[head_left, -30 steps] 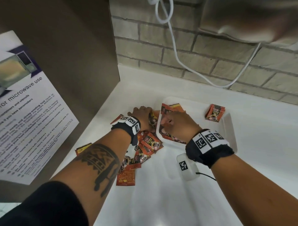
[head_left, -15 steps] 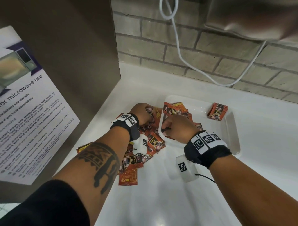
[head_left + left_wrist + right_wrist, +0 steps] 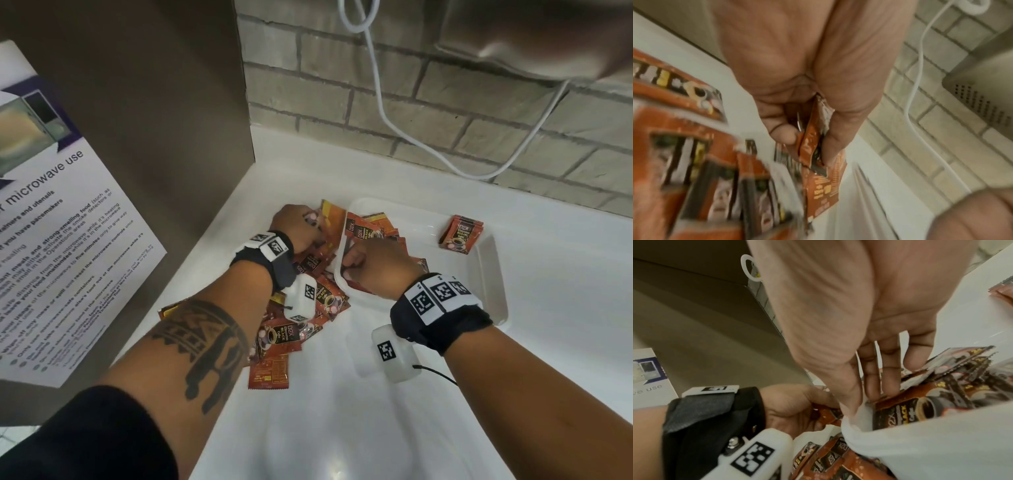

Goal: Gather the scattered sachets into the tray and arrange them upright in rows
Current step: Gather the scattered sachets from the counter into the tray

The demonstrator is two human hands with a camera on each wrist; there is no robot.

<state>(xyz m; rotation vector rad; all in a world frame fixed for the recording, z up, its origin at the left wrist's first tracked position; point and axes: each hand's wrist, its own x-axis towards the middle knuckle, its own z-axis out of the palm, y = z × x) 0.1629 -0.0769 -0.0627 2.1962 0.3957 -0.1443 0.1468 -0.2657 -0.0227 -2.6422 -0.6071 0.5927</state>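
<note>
- Nearest the camera, loose sachets (image 3: 278,337) are lying flat in a heap on the white counter (image 3: 342,428), below and behind the left fingers and outside the tray.
- The left hand (image 3: 297,229) is curling its thumb and fingers round a few sachets, pinching them edge-on beside the tray's left rim.
- The right hand (image 3: 375,263) is reaching over that rim into the tray (image 3: 493,274), its fingers (image 3: 873,378) narrowly spread and pressing down on sachets lying flat inside.
- Beyond the right fingers, a small upright stack (image 3: 460,233) is leaning at the tray's far edge.
- The gathering step is seemingly under way; next, the pinched bundle probably needs carrying over the rim and standing upright against the others.
</note>
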